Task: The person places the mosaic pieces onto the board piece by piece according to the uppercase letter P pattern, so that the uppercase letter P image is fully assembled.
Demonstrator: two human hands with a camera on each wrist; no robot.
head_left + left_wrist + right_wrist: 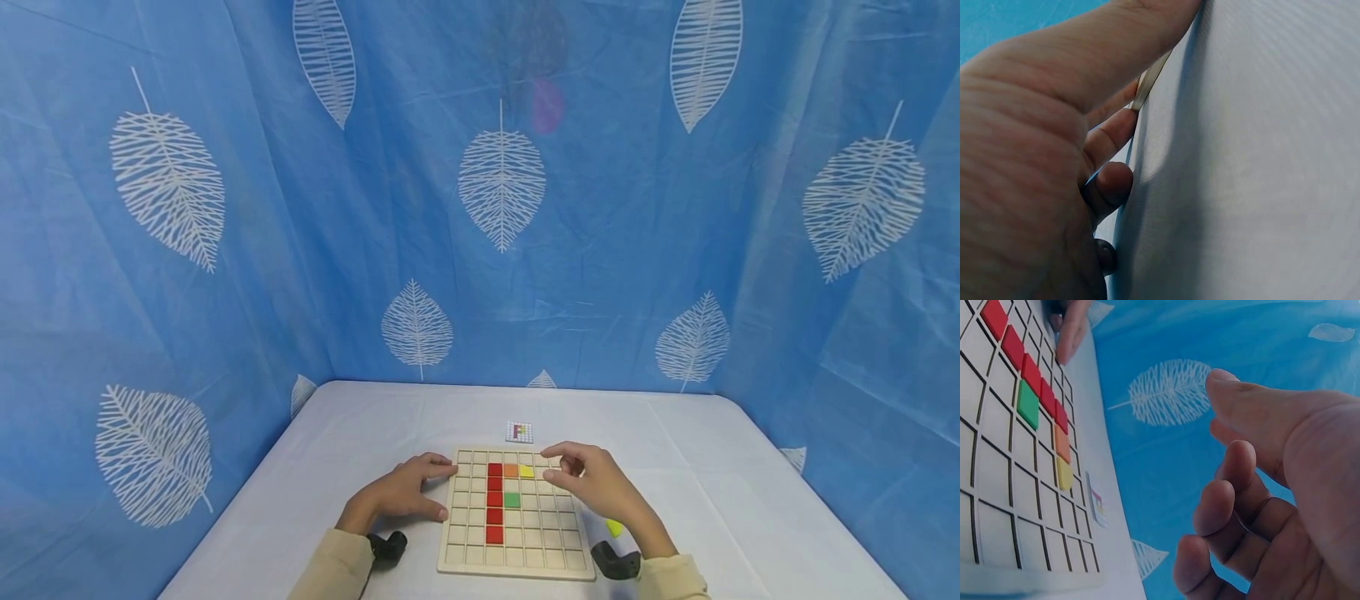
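A wooden grid board [551, 560] lies on the table. Several red square tiles [494, 517] form a column in its cells. To the right of the top red tile sit an orange tile [511, 471] and a yellow tile [527, 472]; a green tile [512, 500] lies lower, beside the column. My left hand [403, 490] touches the board's left edge with spread fingers and thumb. Over the board's upper right side hovers my right hand [596, 482], fingers loosely bent, thumb and index apart, nothing visible between them in the right wrist view.
Behind the board lies a small card [519, 432] with a coloured grid pattern. Another yellow piece [615, 527] is on the white tablecloth [697, 467], partly hidden by my right wrist. Blue leaf-patterned curtains [585, 267] enclose the table at the back and sides.
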